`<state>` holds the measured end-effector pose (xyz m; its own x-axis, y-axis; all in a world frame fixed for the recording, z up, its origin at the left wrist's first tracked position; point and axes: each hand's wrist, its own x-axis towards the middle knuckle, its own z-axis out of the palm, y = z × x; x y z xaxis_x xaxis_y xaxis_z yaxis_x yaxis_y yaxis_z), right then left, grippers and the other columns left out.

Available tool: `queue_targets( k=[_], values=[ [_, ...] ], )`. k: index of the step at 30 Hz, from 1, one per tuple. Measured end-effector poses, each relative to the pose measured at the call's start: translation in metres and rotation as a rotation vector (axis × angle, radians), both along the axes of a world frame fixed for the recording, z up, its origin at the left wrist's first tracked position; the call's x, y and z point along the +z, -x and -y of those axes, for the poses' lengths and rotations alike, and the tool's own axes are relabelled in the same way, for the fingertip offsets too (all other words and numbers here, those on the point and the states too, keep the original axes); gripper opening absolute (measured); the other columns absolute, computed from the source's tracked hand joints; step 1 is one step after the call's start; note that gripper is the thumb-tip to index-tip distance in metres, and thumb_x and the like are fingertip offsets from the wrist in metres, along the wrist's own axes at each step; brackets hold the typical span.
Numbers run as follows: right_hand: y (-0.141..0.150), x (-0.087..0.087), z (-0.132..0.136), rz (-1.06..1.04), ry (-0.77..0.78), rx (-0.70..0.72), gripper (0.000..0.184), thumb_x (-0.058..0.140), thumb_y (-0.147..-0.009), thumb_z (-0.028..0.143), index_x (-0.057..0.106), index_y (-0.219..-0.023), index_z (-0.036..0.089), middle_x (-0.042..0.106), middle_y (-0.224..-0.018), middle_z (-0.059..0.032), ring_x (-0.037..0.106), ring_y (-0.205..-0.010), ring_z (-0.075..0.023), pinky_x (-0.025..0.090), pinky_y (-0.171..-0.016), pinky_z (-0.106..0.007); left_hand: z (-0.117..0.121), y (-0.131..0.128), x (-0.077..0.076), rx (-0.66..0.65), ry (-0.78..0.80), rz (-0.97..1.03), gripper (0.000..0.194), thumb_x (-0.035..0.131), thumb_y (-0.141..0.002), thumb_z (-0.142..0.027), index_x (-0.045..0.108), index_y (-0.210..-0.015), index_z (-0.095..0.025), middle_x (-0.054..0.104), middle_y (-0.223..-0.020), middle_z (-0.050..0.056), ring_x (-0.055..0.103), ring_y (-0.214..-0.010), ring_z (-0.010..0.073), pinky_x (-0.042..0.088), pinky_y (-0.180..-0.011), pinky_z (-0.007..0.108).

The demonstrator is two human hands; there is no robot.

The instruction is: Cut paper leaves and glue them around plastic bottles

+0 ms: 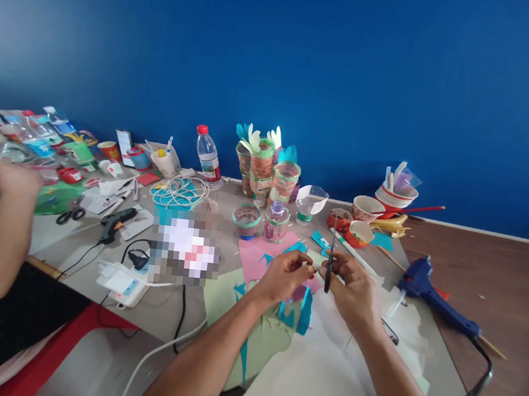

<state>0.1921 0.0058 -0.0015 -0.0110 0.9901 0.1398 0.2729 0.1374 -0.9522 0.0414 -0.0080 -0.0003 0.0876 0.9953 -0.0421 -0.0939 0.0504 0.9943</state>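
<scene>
Head view, from my remote seat: left hand (pixel 284 277) pinches a small piece (pixel 312 269), too small to identify, over the right edge of the pink paper (pixel 249 258). Right hand (pixel 354 284) grips the scissors (pixel 329 274), blades up, just right of that paper. Blue scraps (pixel 304 310) lie at its near side; decorated cups (pixel 261 171) stand behind it. I log a blue glue gun (pixel 438 299) well to its right, another person's hand (pixel 17 178), blurred, far left.
</scene>
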Motion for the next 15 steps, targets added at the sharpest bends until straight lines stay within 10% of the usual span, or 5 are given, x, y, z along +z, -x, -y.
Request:
queue_targets(
  k=[15],
  values=[
    [-0.0027, 0.0031, -0.0002, -0.162, -0.135, 0.036, 0.032, 0.064, -0.072, 0.031, 0.062, -0.101, 0.018, 0.06, -0.077, -0.0029, 0.057, -0.068, -0.0159, 0.048, -0.061, -0.028, -0.0049, 0.0083, 0.0058, 0.248, 0.026, 0.218, 0.025, 0.07, -0.067, -0.037, 0.055, -0.066, -0.017, 0.056, -0.061, -0.002, 0.053, -0.058, 0.0097, 0.042, -0.062, 0.023]
  ],
)
